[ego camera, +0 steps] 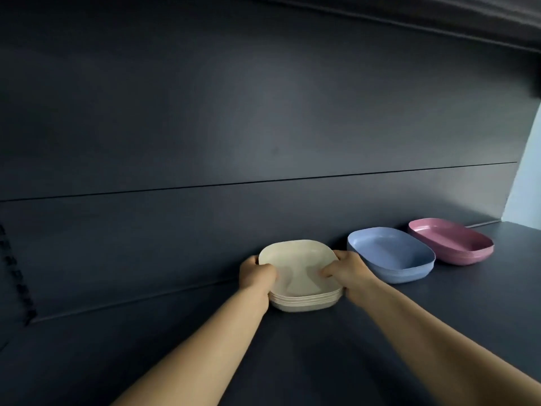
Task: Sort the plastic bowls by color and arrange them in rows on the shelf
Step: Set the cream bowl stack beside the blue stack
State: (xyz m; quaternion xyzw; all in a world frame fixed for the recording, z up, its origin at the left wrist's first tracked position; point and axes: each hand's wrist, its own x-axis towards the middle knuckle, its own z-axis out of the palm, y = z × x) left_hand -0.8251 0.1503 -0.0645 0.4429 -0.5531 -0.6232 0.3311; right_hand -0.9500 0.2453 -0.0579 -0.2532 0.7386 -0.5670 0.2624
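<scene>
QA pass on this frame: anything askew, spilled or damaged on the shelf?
Nothing stands out. The cream stack, blue stack and pink stack sit upright in one row by the back wall; the left hand and right hand grip the cream stack.

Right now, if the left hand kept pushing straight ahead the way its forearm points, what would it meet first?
The left hand already grips the cream bowl stack, so the stack goes with it. Just beyond stands the dark back wall; the stack's far rim would probably meet it first, though the remaining gap is unclear.
</scene>
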